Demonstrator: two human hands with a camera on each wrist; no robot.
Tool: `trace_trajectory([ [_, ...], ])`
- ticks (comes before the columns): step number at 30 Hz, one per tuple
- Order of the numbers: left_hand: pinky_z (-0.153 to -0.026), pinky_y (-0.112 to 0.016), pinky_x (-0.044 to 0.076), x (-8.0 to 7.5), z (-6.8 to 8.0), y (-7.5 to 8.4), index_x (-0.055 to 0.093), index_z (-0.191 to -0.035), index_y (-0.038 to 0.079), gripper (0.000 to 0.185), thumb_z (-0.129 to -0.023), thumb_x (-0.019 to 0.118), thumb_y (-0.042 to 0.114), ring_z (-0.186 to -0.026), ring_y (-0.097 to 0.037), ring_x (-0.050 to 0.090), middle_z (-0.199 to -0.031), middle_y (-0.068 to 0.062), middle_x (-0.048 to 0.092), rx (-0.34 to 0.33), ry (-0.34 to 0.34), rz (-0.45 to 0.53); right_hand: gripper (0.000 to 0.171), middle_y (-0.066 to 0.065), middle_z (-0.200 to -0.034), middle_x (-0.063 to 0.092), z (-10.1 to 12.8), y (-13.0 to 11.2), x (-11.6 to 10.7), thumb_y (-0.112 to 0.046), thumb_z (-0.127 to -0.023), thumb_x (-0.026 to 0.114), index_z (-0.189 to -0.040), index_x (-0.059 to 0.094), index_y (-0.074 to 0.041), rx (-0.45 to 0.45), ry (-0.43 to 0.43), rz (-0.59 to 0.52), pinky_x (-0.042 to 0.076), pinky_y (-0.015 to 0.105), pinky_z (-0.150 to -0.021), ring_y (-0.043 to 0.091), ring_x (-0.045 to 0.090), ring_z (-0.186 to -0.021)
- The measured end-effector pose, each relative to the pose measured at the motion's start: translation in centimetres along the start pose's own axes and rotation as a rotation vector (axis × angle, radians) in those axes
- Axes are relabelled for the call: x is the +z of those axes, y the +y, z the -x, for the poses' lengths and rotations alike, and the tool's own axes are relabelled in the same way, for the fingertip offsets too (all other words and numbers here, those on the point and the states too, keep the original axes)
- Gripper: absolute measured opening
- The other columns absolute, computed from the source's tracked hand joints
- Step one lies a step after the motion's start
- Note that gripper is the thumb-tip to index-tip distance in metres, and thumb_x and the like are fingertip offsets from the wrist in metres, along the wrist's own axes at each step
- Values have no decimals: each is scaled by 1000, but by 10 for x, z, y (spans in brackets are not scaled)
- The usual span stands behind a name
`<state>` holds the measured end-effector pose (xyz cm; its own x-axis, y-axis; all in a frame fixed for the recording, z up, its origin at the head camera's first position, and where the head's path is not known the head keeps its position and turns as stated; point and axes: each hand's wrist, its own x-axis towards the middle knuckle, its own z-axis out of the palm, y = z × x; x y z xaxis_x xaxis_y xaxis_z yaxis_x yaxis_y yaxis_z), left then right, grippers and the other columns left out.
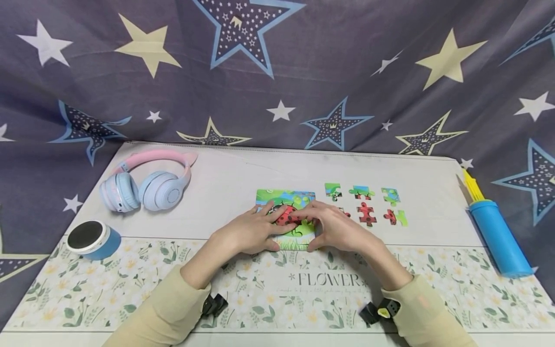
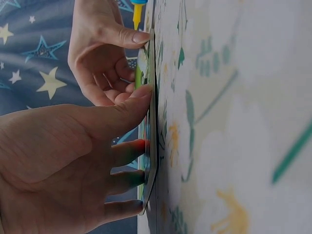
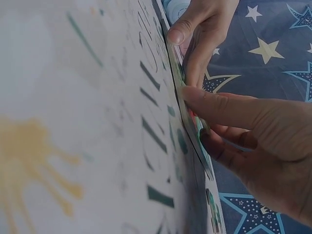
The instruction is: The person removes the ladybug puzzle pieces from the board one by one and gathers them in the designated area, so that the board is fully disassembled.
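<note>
A ladybug jigsaw board (image 1: 299, 236) lies flat before me, its red ladybug picture partly covered by fingers. My left hand (image 1: 249, 231) rests over its left side, fingers spread across the picture and thumb at the near edge. From the right, my right hand (image 1: 340, 226) reaches over the board. Its bent fingers touch the ladybug, and its thumb sits at the near right corner, well apart from them. In the right wrist view, the right thumb (image 3: 219, 105) lies against the edge of the board.
Several loose jigsaw pieces (image 1: 366, 213) lie in two rows to the right, one partly behind my right hand. Pink and blue headphones (image 1: 162, 190) and a round blue speaker (image 1: 97, 241) stand at left. A blue hand pump (image 1: 500, 238) with a yellow nozzle lies far right.
</note>
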<state>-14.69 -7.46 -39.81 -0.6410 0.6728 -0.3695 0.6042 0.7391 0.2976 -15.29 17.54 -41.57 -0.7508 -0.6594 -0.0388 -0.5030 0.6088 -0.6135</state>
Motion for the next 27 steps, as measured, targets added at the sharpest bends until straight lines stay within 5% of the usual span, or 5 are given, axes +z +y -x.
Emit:
trace_trajectory([
  [14, -129, -62, 19, 1, -1, 0, 38, -160, 33, 61, -103, 60, 40, -162, -39, 10, -175, -7, 12, -9, -2, -6, 72, 1, -127, 71, -1, 3, -1, -19, -72, 94, -139, 66, -18, -15, 30, 36, 55, 41, -98, 16, 63, -112],
  [27, -129, -61, 17, 2, -3, -1, 39, -159, 34, 61, -103, 60, 40, -162, -39, 9, -175, -7, 13, -8, 5, 6, 69, 2, -132, 70, 0, 8, -5, -19, -75, 93, -138, 67, -15, 24, 93, 56, 59, 37, -94, 16, 68, -108],
])
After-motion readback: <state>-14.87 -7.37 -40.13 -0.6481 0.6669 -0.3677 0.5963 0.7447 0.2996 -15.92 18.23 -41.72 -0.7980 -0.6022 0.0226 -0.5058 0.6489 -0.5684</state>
